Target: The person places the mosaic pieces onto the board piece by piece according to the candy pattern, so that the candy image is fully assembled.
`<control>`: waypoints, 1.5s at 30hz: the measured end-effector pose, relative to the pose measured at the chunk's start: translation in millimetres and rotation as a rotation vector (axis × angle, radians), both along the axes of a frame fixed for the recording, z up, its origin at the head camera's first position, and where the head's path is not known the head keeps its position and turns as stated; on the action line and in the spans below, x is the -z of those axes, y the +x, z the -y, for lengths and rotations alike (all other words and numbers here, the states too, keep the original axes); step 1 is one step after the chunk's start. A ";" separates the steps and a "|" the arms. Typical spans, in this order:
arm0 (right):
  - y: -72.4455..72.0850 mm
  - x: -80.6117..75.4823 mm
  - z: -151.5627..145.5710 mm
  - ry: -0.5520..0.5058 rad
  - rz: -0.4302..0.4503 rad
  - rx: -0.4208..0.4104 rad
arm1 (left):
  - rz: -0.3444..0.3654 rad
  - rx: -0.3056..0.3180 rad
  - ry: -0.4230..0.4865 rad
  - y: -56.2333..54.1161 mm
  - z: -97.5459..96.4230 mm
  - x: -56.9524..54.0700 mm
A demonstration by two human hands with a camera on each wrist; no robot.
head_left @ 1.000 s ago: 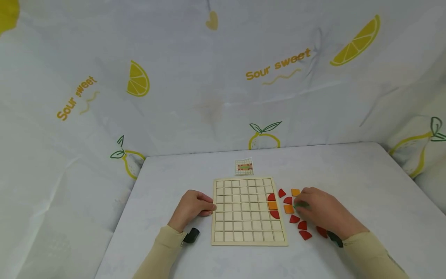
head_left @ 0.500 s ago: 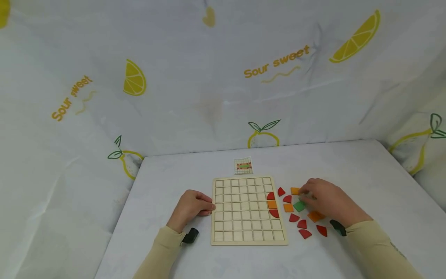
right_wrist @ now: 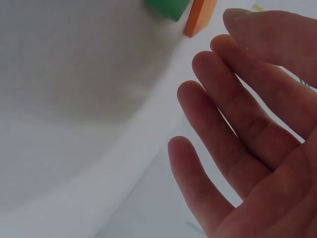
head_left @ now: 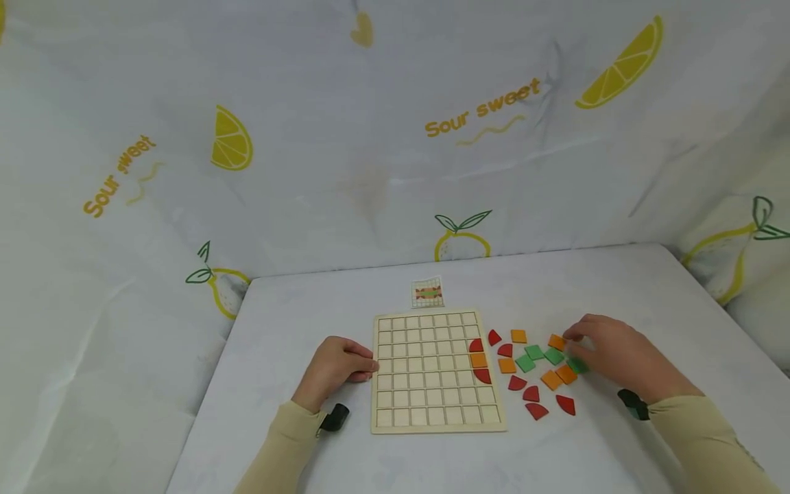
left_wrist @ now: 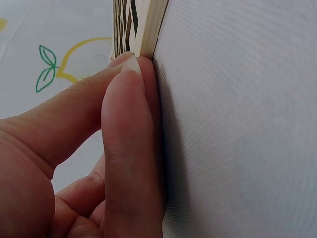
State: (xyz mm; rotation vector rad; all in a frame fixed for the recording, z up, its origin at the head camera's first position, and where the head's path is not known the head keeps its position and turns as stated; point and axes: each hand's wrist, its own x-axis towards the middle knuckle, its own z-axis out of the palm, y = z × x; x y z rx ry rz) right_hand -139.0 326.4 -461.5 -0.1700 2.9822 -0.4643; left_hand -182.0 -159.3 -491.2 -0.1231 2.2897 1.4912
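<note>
A pale wooden grid board point(head_left: 426, 387) lies flat on the white table; two red rounded pieces and an orange square point(head_left: 478, 361) sit in its right column. At the board's left edge, my left hand point(head_left: 333, 369) holds the rim between thumb and forefinger, as the left wrist view point(left_wrist: 131, 124) shows close up. My right hand point(head_left: 623, 357) is over the far right of the loose tiles, beside an orange square point(head_left: 557, 342) and a green square point(head_left: 577, 365). In the right wrist view its fingers point(right_wrist: 233, 158) are loosely extended, with nothing between them and the thumb.
Several loose tiles lie right of the board: red quarter-circles point(head_left: 536, 411), orange squares point(head_left: 519, 336) and green squares point(head_left: 533, 352). Behind the board lies a small pattern card point(head_left: 427, 293). A lemon-print cloth point(head_left: 345, 171) rises at the table's back.
My right hand has moved right across the loose tiles, and several green and orange squares now lie spread out where it was. The left hand has stayed at the board's edge.
</note>
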 end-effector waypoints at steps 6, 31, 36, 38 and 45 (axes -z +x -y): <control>14.4 -2.5 -4.2 0.011 0.017 0.025 | -0.006 -0.007 -0.010 1.2 -0.9 -1.3; 57.0 8.4 56.8 0.032 -0.103 -0.113 | -0.008 -0.005 -0.016 0.7 -0.4 0.3; 55.6 9.7 65.0 0.017 -0.173 -0.189 | -0.010 -0.002 -0.026 1.1 -1.0 -0.7; 55.0 10.5 65.9 0.010 -0.185 -0.207 | -0.011 -0.003 -0.031 1.5 -1.4 -1.5; 54.0 10.9 68.1 0.040 -0.135 -0.191 | -0.004 -0.012 -0.054 3.0 -1.8 -3.9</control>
